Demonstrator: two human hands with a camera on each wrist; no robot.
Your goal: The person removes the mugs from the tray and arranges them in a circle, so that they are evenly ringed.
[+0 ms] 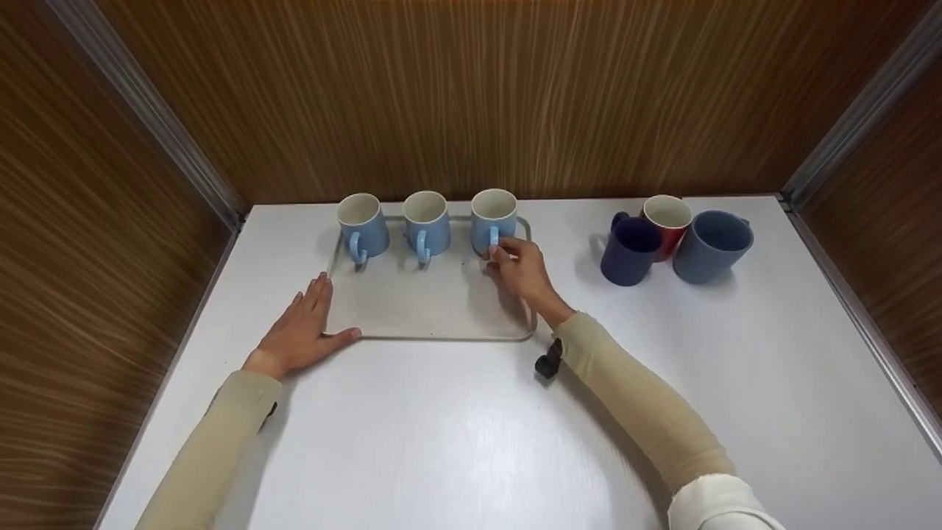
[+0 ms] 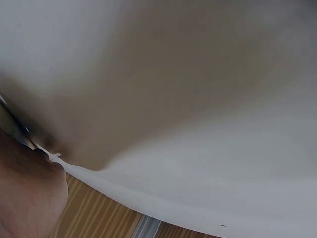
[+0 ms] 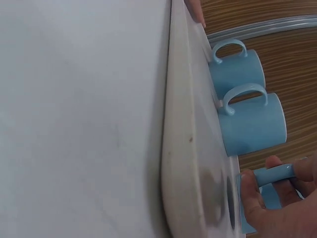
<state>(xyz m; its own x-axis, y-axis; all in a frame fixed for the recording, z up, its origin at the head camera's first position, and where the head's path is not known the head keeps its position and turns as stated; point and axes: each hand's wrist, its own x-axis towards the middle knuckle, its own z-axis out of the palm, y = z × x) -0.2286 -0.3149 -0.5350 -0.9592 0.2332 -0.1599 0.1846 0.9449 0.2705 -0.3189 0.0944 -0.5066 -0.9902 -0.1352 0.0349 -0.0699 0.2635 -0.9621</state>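
Observation:
Three light blue mugs stand in a row along the back of a pale tray (image 1: 412,309), their handles facing me. My right hand (image 1: 521,271) pinches the handle of the rightmost light blue mug (image 1: 486,228); the right wrist view shows the thumb and fingers about that handle. To its left are the middle light blue mug (image 1: 434,237) and the left light blue mug (image 1: 374,237). With fingers straight and thumb spread, my left hand (image 1: 300,335) rests at the tray's front left corner. In the left wrist view only a blurred part of that hand (image 2: 32,193) shows.
Right of the tray, a dark navy mug (image 1: 627,258), a red mug (image 1: 671,241) with a pale inside and a larger grey-blue mug (image 1: 706,254) stand close together on the white table (image 1: 427,434). Wood-grain panels (image 1: 471,96) rise behind and at both sides.

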